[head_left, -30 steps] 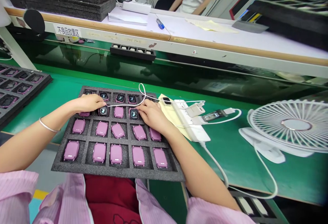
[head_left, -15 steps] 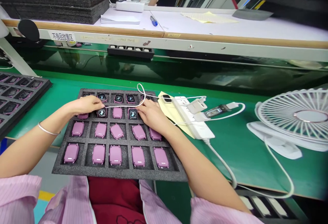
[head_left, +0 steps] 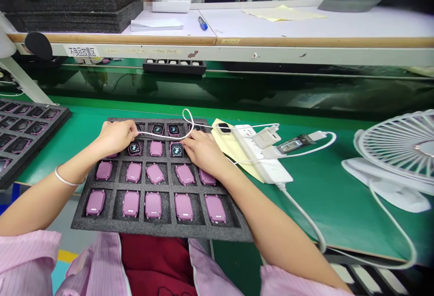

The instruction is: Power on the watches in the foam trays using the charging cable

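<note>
The left hand (head_left: 115, 138) pinches a white cable (head_left: 162, 136) while the right hand (head_left: 203, 153) rests half-open just beside a smartwatch (head_left: 176, 150).

my left hand (head_left: 115, 138) and right hand (head_left: 203, 153) make two, both over one black foam tray (head_left: 162, 232) of twenty compartments, five across and four deep. i count twelve pink watches (head_left: 153, 205) lying back up and four screen-up watches (head_left: 176, 150). beside the tray are one white power strip (head_left: 261, 160) and one white desk fan (head_left: 393, 151).

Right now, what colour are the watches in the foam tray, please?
The watches are lilac pink in the head view.
</note>
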Tool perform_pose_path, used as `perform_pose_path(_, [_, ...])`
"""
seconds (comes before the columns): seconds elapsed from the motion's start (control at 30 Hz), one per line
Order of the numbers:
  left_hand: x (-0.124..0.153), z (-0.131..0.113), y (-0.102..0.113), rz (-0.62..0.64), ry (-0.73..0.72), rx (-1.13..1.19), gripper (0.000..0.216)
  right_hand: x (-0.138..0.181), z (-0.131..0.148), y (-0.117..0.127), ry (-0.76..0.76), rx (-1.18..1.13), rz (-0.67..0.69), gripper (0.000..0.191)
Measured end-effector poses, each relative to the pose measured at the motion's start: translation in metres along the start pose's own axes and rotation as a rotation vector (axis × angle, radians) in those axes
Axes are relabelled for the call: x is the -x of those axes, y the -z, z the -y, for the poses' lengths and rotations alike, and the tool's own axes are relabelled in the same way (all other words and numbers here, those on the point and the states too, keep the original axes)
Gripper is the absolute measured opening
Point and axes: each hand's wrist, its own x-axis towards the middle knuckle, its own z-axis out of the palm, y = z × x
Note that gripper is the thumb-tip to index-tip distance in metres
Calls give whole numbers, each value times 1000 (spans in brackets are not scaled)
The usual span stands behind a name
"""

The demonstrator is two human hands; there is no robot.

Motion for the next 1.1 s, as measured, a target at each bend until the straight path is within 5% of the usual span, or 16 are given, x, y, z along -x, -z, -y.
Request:
perform_pose_path(0.2, [10,-1,-14,-36,-17,-152,31,2,-2,0,-5,-13,-173,19])
perform_pose_path(0.33, [7,-1,-9,-10,45,64,24,2,-6,-3,-22,-58,-307,15])
perform_pose_path(0.43, [6,-1,-7,52,10,263,21,2,-6,-7,120,-187,-331,14])
perform_pose_path(0.6, [9,2,-11,105,-135,268,22,0,6,-8,270,-257,-207,15])
perform_pose_path(0.9, [22,8,-10,146,-187,150,28,-18,57,14,215,114,136,20])
perform_pose_path(1.1, [24,15,-15,22,-282,88,34,-19,59,17,120,127,170,24])
